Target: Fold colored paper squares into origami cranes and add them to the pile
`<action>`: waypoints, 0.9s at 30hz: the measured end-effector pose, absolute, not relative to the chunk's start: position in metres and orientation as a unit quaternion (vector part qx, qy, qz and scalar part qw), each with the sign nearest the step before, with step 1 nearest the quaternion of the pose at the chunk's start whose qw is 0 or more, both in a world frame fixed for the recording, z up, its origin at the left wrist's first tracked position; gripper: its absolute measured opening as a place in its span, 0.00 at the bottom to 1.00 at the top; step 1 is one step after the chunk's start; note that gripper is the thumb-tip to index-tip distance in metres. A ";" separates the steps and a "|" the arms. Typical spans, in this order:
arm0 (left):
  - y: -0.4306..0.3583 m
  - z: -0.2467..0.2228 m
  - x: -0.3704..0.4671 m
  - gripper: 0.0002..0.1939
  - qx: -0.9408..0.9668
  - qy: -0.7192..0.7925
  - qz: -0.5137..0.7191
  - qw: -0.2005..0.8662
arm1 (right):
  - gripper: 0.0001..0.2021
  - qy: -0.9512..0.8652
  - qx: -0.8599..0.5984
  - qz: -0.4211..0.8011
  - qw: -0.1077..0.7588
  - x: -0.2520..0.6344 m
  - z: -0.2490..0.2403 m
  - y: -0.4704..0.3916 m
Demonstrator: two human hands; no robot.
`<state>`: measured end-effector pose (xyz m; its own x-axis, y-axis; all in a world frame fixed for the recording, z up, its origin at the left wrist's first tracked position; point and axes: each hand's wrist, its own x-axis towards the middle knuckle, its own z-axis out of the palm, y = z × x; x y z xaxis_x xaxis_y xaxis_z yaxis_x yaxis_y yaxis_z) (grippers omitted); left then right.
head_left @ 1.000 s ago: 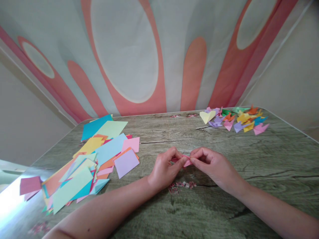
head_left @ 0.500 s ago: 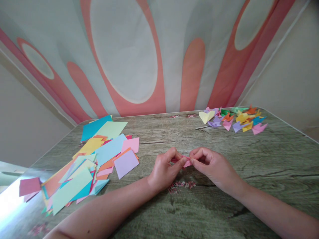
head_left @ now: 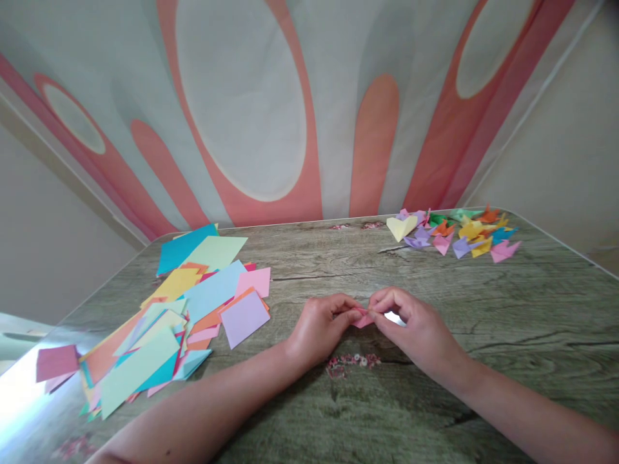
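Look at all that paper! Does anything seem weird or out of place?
The yellow heart stands out: it lies by the pointy folded shapes at back right but isn't shaped like them. The sheets on the left lie crooked, in a messy heap. The held pink paper is mostly hidden.

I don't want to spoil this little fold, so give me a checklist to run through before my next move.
1. Left hand pinching the pink paper: ok.
2. Right hand pinching it too, at the right end: ok.
3. Creases in the pink paper sharp: cannot tell, fingers hide most of it.
4. Folded pieces away from both hands: ok, they lie at the far right of the table.
5. Loose sheets neatly stacked: not ok, they overlap untidily on the left.
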<state>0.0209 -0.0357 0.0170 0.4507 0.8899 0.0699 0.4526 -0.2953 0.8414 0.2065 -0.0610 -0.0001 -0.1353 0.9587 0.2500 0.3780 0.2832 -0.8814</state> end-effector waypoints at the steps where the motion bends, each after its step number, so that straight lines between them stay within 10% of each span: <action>1: -0.036 0.017 0.021 0.08 0.746 0.455 0.278 0.400 | 0.01 -0.661 -0.502 0.352 0.432 0.207 -0.001 -0.061; 27: -0.043 0.012 0.027 0.10 0.700 0.442 0.281 0.486 | 0.11 -0.594 -0.527 0.493 0.354 0.211 0.011 -0.056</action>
<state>0.0270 -0.0431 0.0118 0.4512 0.8917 -0.0361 0.3460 -0.1376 0.9281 0.2108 -0.0558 0.0108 -0.1933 0.9761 -0.0990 0.2768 -0.0425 -0.9600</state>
